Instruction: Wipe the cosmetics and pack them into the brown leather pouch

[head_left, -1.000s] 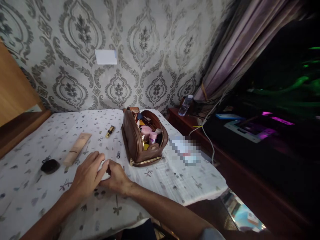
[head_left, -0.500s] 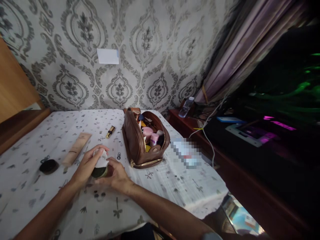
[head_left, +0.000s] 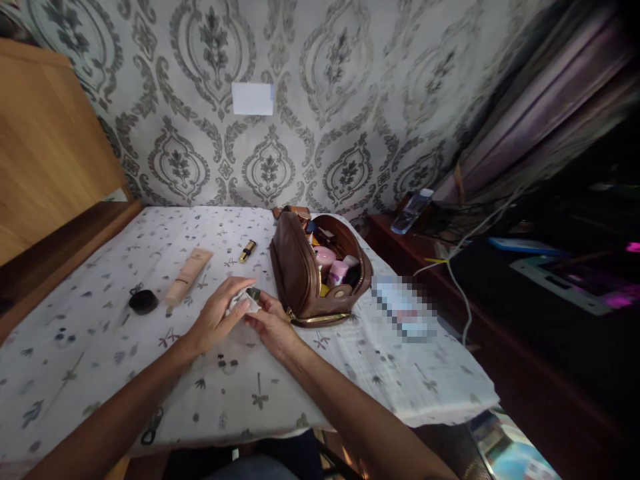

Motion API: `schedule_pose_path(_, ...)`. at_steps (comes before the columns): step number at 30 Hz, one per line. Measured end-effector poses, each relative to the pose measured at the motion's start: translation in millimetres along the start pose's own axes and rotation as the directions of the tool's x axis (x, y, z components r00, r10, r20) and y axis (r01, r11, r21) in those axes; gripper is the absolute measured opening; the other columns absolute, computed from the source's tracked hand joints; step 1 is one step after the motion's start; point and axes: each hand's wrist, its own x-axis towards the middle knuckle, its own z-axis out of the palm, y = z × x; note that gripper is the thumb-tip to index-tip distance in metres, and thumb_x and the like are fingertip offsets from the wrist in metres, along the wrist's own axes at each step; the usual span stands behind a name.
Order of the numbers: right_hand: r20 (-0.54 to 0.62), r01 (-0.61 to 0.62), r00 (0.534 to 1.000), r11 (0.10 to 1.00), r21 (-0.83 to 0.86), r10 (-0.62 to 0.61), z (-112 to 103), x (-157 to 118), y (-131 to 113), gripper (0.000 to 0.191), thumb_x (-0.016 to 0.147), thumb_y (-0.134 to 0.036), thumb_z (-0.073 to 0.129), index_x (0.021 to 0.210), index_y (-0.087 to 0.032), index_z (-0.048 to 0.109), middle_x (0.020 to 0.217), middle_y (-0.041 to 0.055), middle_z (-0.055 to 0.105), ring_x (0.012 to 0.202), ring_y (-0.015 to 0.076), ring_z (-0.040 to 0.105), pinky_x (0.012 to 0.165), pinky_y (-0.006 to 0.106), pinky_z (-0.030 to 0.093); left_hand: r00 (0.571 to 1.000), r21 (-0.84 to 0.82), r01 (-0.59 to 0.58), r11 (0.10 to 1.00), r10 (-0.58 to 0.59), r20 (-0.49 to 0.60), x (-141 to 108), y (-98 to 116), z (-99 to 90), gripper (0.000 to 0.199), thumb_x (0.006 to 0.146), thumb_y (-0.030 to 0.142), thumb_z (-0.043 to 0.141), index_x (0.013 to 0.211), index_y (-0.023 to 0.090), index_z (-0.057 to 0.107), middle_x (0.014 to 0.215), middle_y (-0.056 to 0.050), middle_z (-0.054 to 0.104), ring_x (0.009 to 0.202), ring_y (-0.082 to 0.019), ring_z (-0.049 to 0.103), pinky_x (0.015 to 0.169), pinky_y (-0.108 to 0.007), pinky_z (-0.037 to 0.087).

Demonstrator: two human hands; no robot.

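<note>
Hands meet over the near-middle of the table, just in front of the bag. Left hand [head_left: 220, 317]: fingers curled and closed on a crumpled white tissue [head_left: 241, 303], thumb on the near side. Right hand [head_left: 274, 325]: thumb and fingers drawn in narrow about a small dark item [head_left: 255, 292], only partly showing beyond the tissue; its full shape is hidden. Tissue and item appear to be touching. My reading: the right hand steadies the item from one side so the left can bring the tissue against it from the other. Both forearms come in from the near edge, which leaves the work central and in front of the wearer.

Placement notes. Brown bag [head_left: 295, 283] stands upright to the right of the hands, its top gaping; a pink rounded item [head_left: 325, 256] and a small pink bottle [head_left: 338, 272] show inside, within easy reach, I judge. Left of the hands, spaced apart on the patterned tablecloth [head_left: 235, 407]: beige tube [head_left: 189, 276], lying flat; round black case [head_left: 143, 301], farther left; short gold-and-black tube [head_left: 247, 251], on its side, beyond the hands. The gaps between them presumably make each easy to pick up singly. Clear bottle [head_left: 412, 212] sits on the dark side furniture, well apart from the hands.
</note>
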Motion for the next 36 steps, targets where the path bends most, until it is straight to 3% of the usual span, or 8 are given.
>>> schedule_pose_path(12, 0.104, 0.203, 0.979, 0.903, -0.38, -0.176, -5, 3, 4, 0.053, 0.056, -0.041, 0.087, 0.101, -0.02, 0.069, 0.091, 0.0001, 0.068, 0.078, 0.0177, 0.062, 0.071, 0.028, 0.052, 1.0, 0.162, -0.024, 0.986, 0.025, -0.004, -5, -14, 7.6, 0.037, 0.097, 0.04, 0.049, 0.125, 0.023, 0.065, 0.121, -0.01, 0.066, 0.116, -0.025, 0.063, 0.1, -0.038, 0.052)
schedule_pose_path(14, 0.111, 0.275, 0.961, 0.825, -0.494, -0.255, -6, 4, 7, 0.051, 0.058, -0.04, 0.086, 0.102, -0.019, 0.07, 0.093, 0.0016, 0.069, 0.082, 0.0191, 0.063, 0.075, 0.03, 0.053, 0.999, 0.224, -0.028, 0.974, 0.033, -0.022, -7, -15, 11.2, 0.038, 0.097, 0.042, 0.048, 0.126, 0.023, 0.064, 0.121, -0.01, 0.065, 0.113, -0.025, 0.064, 0.097, -0.037, 0.053)
schedule_pose_path(19, 0.147, 0.35, 0.902, 0.488, -0.8, -0.406, -7, 1, 7, 0.051, 0.063, -0.017, 0.078, 0.113, -0.019, 0.07, 0.101, 0.0062, 0.07, 0.093, 0.0221, 0.066, 0.087, 0.033, 0.053, 0.996, 0.335, 0.043, 0.941, -0.013, -0.09, -15, -17, 18.0, 0.041, 0.096, 0.049, 0.046, 0.127, 0.024, 0.059, 0.11, -0.008, 0.068, 0.095, -0.024, 0.07, 0.081, -0.036, 0.058)
schedule_pose_path(23, 0.213, 0.383, 0.893, 0.421, -0.822, -0.397, -4, -6, 2, 0.055, 0.066, -0.009, 0.076, 0.119, -0.021, 0.068, 0.108, 0.006, 0.068, 0.101, 0.0222, 0.066, 0.091, 0.033, 0.053, 0.989, 0.29, 0.125, 0.949, -0.096, -0.111, -14, -14, 17.4, 0.038, 0.095, 0.053, 0.045, 0.114, 0.024, 0.057, 0.106, -0.007, 0.07, 0.095, -0.026, 0.07, 0.079, -0.038, 0.057)
schedule_pose_path(26, 0.24, 0.378, 0.902, 0.389, -0.84, -0.36, -3, -10, 1, 0.048, 0.068, -0.009, 0.077, 0.113, -0.022, 0.068, 0.106, 0.0041, 0.066, 0.1, 0.0218, 0.065, 0.089, 0.033, 0.053, 0.974, 0.209, 0.21, 0.955, -0.185, -0.133, -8, -9, 13.9, 0.037, 0.094, 0.058, 0.04, 0.091, 0.024, 0.055, 0.081, -0.003, 0.068, 0.077, -0.024, 0.069, 0.072, -0.037, 0.056)
schedule_pose_path(29, 0.26, 0.383, 0.907, 0.388, -0.838, -0.332, -3, -11, 3, 0.046, 0.069, -0.013, 0.08, 0.112, -0.023, 0.068, 0.105, 0.0032, 0.063, 0.099, 0.0208, 0.062, 0.088, 0.032, 0.053, 0.965, 0.108, 0.237, 0.965, -0.222, -0.137, -2, -10, 9.1, 0.042, 0.091, 0.061, 0.037, 0.071, 0.026, 0.049, 0.066, -0.001, 0.061, 0.066, -0.022, 0.063, 0.068, -0.035, 0.055)
schedule_pose_path(32, 0.232, 0.391, 0.904, 0.48, -0.785, -0.358, -4, -8, 8, 0.054, 0.065, -0.024, 0.088, 0.115, -0.024, 0.068, 0.108, 0.004, 0.061, 0.1, 0.0216, 0.061, 0.09, 0.034, 0.053, 0.937, -0.043, 0.311, 0.949, -0.314, -0.15, 1, -17, 4.6, 0.043, 0.085, 0.064, 0.046, 0.068, 0.025, 0.052, 0.068, -0.002, 0.063, 0.071, -0.023, 0.064, 0.068, -0.033, 0.055)
schedule_pose_path(36, 0.125, 0.354, 0.928, 0.722, -0.595, -0.352, -4, -1, 13, 0.065, 0.053, -0.042, 0.094, 0.111, -0.024, 0.071, 0.105, 0.0034, 0.061, 0.094, 0.0215, 0.062, 0.08, 0.031, 0.054, 0.814, -0.37, 0.477, 0.797, -0.56, -0.155, 1, -16, 3.2, 0.044, 0.071, 0.066, 0.065, 0.075, 0.023, 0.057, 0.068, 0.0, 0.062, 0.058, -0.018, 0.059, 0.045, -0.025, 0.044)
